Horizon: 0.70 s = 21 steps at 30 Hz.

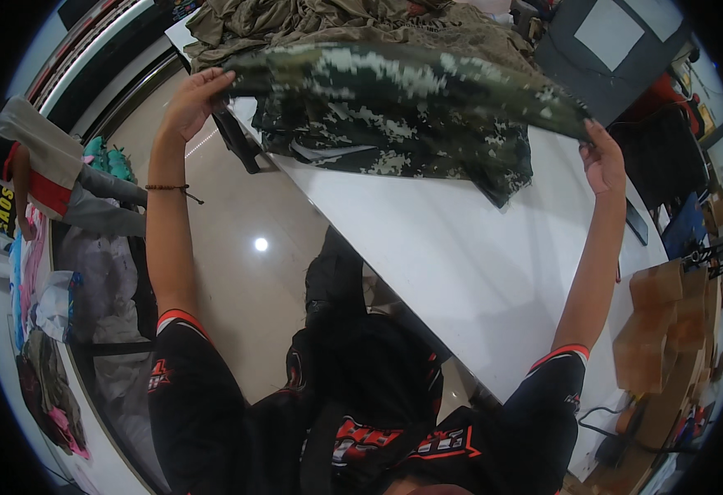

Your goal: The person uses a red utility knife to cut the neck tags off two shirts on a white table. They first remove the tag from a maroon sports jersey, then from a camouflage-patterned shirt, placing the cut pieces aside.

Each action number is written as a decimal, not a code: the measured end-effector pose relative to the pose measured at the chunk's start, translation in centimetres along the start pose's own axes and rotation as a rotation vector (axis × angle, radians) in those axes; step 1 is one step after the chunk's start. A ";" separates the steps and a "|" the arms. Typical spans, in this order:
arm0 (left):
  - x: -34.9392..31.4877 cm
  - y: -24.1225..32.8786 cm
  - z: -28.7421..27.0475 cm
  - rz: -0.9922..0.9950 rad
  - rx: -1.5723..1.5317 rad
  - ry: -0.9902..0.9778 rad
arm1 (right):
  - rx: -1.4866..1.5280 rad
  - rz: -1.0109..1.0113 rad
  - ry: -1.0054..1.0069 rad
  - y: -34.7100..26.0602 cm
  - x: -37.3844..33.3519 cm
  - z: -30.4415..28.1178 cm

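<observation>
A green camouflage cloth (378, 74), likely part of a garment, is stretched wide between my two hands above the far part of the white table (435, 247). My left hand (190, 106) pinches its left end, out past the table's edge. At the other end, my right hand (602, 158) grips the right corner between thumb and fingers. Beneath the raised band, more camouflage fabric (411, 144) in the same pattern lies folded on the tabletop, one corner pointing toward me. I cannot tell whether both are one piece.
Olive-brown garments (353, 23) are heaped at the table's far end. A phone (636, 223) rests near the right edge, with cardboard boxes (654, 313) beyond it. Another person (48, 165) stands at the left, near piled clothes (52, 379). A dark grey cabinet-like box (580, 62) is far right.
</observation>
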State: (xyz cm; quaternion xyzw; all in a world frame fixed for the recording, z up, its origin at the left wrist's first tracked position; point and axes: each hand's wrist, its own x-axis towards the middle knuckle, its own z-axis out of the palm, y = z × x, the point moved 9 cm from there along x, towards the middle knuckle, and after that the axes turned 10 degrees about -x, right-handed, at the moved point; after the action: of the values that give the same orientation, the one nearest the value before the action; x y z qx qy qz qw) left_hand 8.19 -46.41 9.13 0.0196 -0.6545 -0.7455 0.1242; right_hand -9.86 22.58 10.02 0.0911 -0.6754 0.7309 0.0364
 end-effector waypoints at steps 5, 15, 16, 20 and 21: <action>-1.2 -3.7 -0.1 -0.325 0.353 -0.131 | -0.400 0.272 -0.326 4.2 -2.1 1.7; 4.1 3.9 0.5 0.126 -0.007 0.016 | -0.336 0.077 -0.224 -2.0 1.1 3.6; 4.6 4.5 0.2 0.176 -0.119 0.052 | -0.220 0.010 -0.169 -2.9 1.6 3.5; 5.6 1.3 -0.4 0.138 -0.257 0.146 | -0.138 0.043 -0.106 -0.3 2.6 2.3; 5.3 0.0 0.2 0.100 -0.254 0.156 | -0.213 0.122 -0.121 1.8 2.7 1.8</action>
State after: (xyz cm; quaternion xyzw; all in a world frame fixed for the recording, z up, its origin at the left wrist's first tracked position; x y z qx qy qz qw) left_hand 3.01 -47.29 9.88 0.0290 -0.5436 -0.8114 0.2129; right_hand -12.62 20.41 8.92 0.0896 -0.7545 0.6490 -0.0395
